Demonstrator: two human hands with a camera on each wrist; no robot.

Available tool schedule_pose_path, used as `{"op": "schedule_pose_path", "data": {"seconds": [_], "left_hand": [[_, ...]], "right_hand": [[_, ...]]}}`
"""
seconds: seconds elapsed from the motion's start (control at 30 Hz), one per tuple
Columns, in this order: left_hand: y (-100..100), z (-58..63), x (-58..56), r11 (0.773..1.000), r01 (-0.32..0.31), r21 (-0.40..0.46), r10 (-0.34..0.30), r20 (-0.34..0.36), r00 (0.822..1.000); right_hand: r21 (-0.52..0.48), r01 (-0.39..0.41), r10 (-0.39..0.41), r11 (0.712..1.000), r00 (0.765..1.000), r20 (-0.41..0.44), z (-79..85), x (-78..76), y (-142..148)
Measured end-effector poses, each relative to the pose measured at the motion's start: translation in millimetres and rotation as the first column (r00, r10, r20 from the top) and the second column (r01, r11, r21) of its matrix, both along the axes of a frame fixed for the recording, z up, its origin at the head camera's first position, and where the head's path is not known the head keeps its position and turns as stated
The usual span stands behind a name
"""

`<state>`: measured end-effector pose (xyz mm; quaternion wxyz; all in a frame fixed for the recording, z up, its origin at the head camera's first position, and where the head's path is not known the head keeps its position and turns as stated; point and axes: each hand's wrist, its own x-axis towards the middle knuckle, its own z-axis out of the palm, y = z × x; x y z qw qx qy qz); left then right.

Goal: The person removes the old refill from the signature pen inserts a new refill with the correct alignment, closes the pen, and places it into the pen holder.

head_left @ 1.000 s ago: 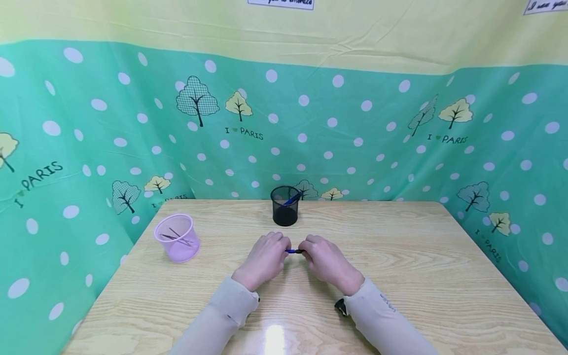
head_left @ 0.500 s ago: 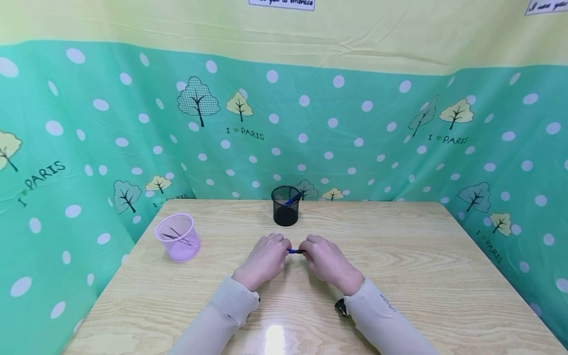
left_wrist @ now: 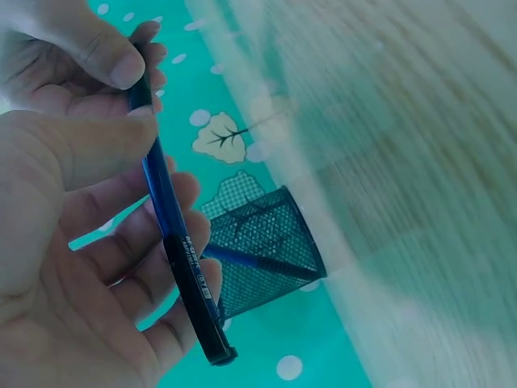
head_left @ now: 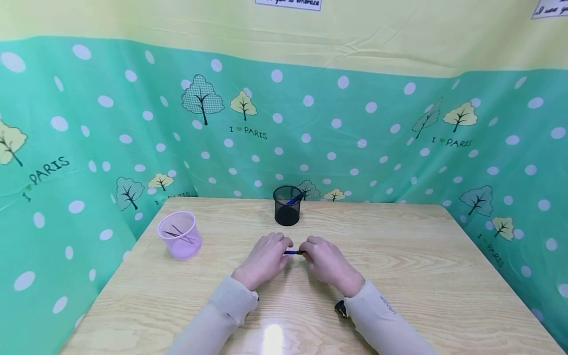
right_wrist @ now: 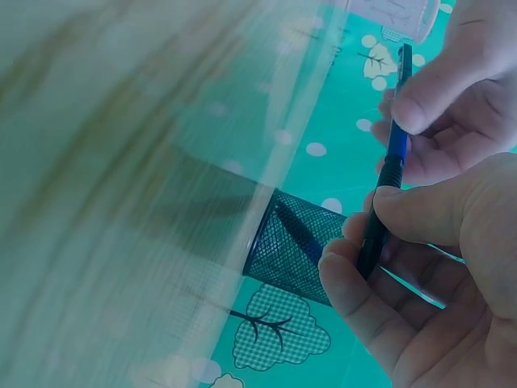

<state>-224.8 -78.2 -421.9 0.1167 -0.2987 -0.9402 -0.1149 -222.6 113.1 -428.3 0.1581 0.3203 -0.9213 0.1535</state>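
Note:
A blue pen [head_left: 292, 252] with black ends spans the gap between my two hands, above the middle of the table. My left hand [head_left: 266, 255] holds its clip half; in the left wrist view the thumb presses the blue barrel [left_wrist: 167, 194] and the fingers lie behind it. At the other end my right hand [head_left: 326, 259] pinches the black grip section [right_wrist: 391, 174] between thumb and fingers. The pen's tip is hidden by the right fingers in the head view.
Just beyond the hands stands a black mesh pen holder [head_left: 286, 215] with another blue pen [head_left: 295, 198] leaning in it. A pink mesh holder [head_left: 185, 249] with several thin dark sticks [head_left: 179, 234] is at the left. Patterned green cloth [head_left: 248, 162] surrounds the wooden table [head_left: 399, 256].
The left fingers have loosened and shifted slightly, so more of the blue barrel shows between the hands. The head view has tilted a little. The right hand keeps its pinch.

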Motion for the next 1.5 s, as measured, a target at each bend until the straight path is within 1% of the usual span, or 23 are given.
{"op": "schedule_pose_path", "data": {"seconds": [0.3,0.43,0.63,1.13,1.5], "left_hand": [[-3.1,-3.7,-0.7,0.999,-0.015,0.045,0.014,0.008,1.000],[-3.0,-4.2,-2.1,0.999,-0.012,0.050,0.012,-0.008,1.000],[-2.5,-3.6,-2.9,0.999,-0.006,0.036,0.007,-0.035,0.999],[-1.6,-1.5,-2.5,1.000,0.007,-0.005,-0.006,0.010,1.000],[-0.1,-2.8,-2.1,0.999,0.025,-0.033,-0.026,-0.022,0.999]], "right_hand": [[-0.003,-0.003,0.003,1.000,1.000,-0.013,-0.8,1.1,-0.8],[-0.007,0.003,-0.003,1.000,1.000,-0.009,-0.1,1.0,-0.7],[-0.011,0.003,-0.003,1.000,1.000,-0.010,0.4,0.3,-0.9],[-0.020,0.000,0.000,1.000,1.000,-0.025,0.2,0.9,-1.8],[-0.005,0.000,-0.001,1.000,1.000,-0.023,-1.2,1.6,-0.9]]}}
